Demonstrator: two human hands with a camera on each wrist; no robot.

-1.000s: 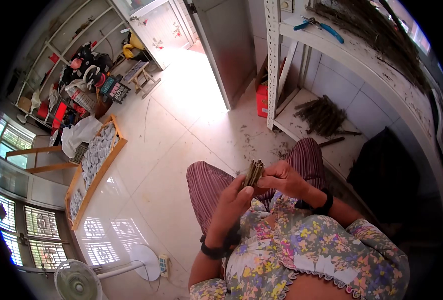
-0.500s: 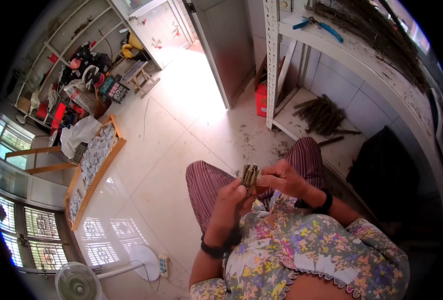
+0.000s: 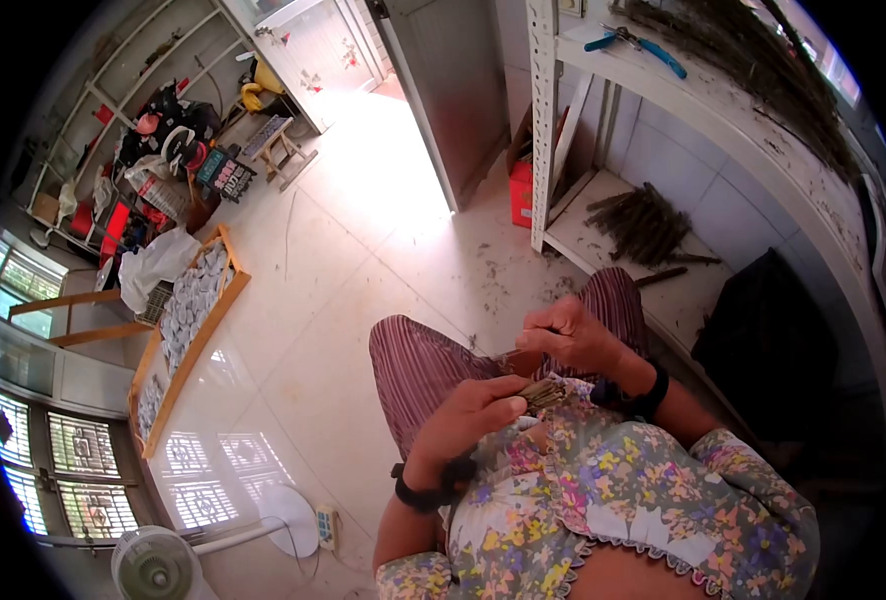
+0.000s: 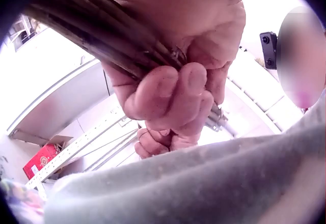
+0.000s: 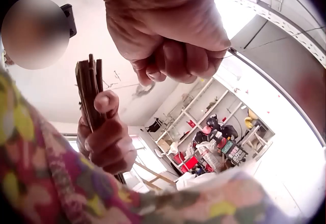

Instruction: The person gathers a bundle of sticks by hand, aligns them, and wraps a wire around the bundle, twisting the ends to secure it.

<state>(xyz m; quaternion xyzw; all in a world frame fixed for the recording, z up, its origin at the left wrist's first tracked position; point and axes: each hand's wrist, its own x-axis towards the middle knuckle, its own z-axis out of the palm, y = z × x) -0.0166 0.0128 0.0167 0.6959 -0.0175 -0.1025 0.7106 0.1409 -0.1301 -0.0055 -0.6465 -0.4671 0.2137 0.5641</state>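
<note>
My left hand point(image 3: 466, 418) grips a small bundle of short brown sticks point(image 3: 544, 394) close to the floral shirt. In the left wrist view its fingers curl round the sticks point(image 4: 97, 28), whose ends stick out past the hand. My right hand point(image 3: 569, 332) is held a little farther forward, over the lap and apart from the bundle. Its fingers are curled tight in the right wrist view, with a thin dark strand point(image 5: 265, 41) running off from the thumb tip.
On the lower shelf to the right lies a pile of short sticks point(image 3: 643, 225). Blue-handled pliers point(image 3: 653, 52) and long twigs point(image 3: 763, 70) lie on the upper shelf. A black bag point(image 3: 763, 340) stands beside my right arm. A fan point(image 3: 158, 570) is at lower left.
My left hand has tipped the bundle from upright to pointing right and drawn it down toward the shirt. My right hand has moved slightly up and away from the sticks.
</note>
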